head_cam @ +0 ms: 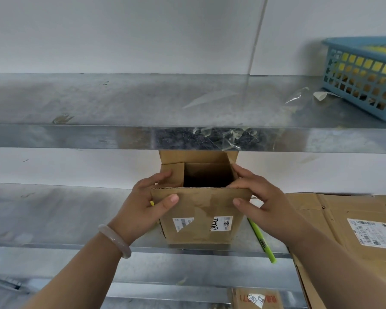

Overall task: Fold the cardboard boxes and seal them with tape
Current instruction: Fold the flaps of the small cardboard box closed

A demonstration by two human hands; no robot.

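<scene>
A small brown cardboard box [201, 221] stands upright on the metal shelf [54, 219] with its top open and dark inside. Torn white labels show on its near side. My left hand [143, 208] grips the box's upper left corner, thumb on the near flap and fingers on the left side flap. My right hand [261, 201] grips the upper right corner the same way, thumb on the near flap, fingers curled over the right flap. The far flap stands up behind the opening. No tape roll is in view.
A flattened cardboard box [348, 230] with a shipping label lies right of the box. A yellow-green pen [262, 239] lies on the shelf edge. Above, an upper shelf [120, 134] holds a blue basket [363, 76] and stuck tape scraps [230, 137]. Another cardboard piece [256, 298] sits below.
</scene>
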